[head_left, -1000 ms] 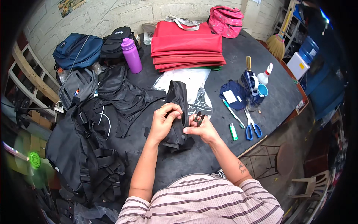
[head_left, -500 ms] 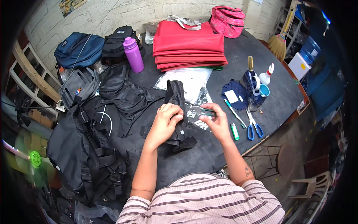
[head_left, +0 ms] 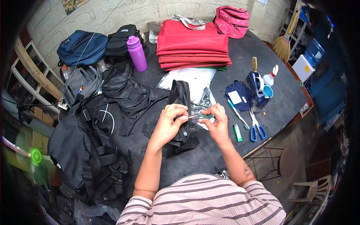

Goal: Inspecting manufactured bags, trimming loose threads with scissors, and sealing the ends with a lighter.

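smooth red fabric [head_left: 193, 45] shows a soft sheen at upper centre; glossy clear plastic [head_left: 206, 98] and black cloth [head_left: 180, 90] sit mid-frame, metal-bladed, plastic-handled scissors [head_left: 256, 124] at right, rough block wall [head_left: 131, 12] along the top.

Centre: small tool [head_left: 204, 117] partly behind right hand [head_left: 216, 123] fingers, exact kind unclear. Left hand [head_left: 168, 124] hides the pinched edge of black fabric piece [head_left: 180, 93]. 12 o'clock: white packet [head_left: 187, 80], far end hidden by red stack [head_left: 193, 44]. Between 10 and 11: poster [head_left: 72, 5] cut by top edge. Between 8 and 9: green disc [head_left: 36, 156] blurred.
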Available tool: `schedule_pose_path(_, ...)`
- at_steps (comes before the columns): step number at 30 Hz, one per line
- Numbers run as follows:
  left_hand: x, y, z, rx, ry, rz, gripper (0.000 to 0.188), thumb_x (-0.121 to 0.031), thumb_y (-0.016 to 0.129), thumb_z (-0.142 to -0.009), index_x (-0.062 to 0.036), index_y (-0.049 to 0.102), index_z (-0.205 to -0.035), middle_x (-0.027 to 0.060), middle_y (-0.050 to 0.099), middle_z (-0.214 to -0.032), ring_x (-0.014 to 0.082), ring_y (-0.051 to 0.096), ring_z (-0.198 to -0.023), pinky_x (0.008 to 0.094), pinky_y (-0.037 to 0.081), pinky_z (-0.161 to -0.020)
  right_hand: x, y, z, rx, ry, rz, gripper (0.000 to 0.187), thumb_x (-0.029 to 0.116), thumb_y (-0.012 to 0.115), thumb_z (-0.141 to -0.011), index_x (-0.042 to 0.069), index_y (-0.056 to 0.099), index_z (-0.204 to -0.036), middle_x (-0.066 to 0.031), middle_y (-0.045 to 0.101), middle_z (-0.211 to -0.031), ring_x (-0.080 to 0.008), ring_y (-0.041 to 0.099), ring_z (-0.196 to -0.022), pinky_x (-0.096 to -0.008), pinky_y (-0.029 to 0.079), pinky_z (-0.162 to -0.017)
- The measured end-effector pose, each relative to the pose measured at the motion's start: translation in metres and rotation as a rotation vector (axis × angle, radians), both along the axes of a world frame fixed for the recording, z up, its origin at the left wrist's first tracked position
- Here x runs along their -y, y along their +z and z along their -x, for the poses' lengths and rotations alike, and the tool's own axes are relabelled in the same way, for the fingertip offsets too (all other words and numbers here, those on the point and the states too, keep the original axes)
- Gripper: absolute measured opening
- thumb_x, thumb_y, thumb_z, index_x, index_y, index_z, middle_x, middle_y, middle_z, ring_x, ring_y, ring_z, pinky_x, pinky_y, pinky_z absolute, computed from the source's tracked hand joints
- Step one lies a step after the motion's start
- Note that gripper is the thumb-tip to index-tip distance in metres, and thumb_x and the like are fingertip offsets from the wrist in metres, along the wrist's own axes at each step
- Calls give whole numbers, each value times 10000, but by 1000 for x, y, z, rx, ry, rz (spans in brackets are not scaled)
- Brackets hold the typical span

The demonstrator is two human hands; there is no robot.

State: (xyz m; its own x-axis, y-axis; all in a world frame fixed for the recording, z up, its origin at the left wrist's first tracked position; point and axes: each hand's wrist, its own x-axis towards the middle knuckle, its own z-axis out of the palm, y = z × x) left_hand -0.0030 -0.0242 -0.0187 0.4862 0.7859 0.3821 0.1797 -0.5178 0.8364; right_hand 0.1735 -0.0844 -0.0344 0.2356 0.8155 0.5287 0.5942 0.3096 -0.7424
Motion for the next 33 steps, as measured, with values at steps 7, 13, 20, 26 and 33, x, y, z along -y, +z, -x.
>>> schedule_pose_path(7, 1, -7, -2, 214, 14, 135, 57, -43, 600, -796, 7, 574, -798, 45, 606, -831, 135, 546, -756, 251, 416, -702, -22, -16, -1, -685, 235, 138, 282, 100, 678, -779, 22, 499, -982, -9, 518, -920, -104, 472, -938, -252, 395, -802)
schedule_pose_path(13, -3, 3, 1, 572, 145, 278, 89, -83, 571, -863, -25, 577, -795, -39, 530, -693, 15, 440, -585, 164, 358, -534, -33, -23, 10, -1034, 440, 466, 253, 136, 671, -778, 77, 515, -967, 53, 504, -747, -17, 415, -599, -179, 305, -508)
schedule_pose_path(20, -11, 1, 12, 630, 231, 278, 101, -99, 573, -864, -17, 556, -808, -41, 466, -652, 25, 353, -550, 190, 320, -536, -35, -21, 13, -1085, 543, 502, 81, 153, 629, -811, 112, 559, -816, 86, 467, -647, -11, 363, -521, -175, 274, -475)
schedule_pose_path(26, -18, 18, 29, 971, 168, 302, 50, -44, 575, -844, -33, 547, -804, 2, 518, -673, 75, 444, -533, 219, 397, -521, -40, -14, 13, -870, 458, 471, 149, 150, 637, -790, 145, 501, -729, 115, 424, -613, 14, 341, -514, -175, 252, -462)
schedule_pose_path(33, -34, 64, 80, 455, 496, 11, 313, -96, 606, -806, -20, 561, -1106, 113, 587, -1068, 163, 520, -1028, 289, 388, -893, -22, -14, 2, -1148, 511, 406, 240, 134, 642, -798, 176, 449, -661, 114, 448, -597, 6, 386, -497, -171, 270, -460)
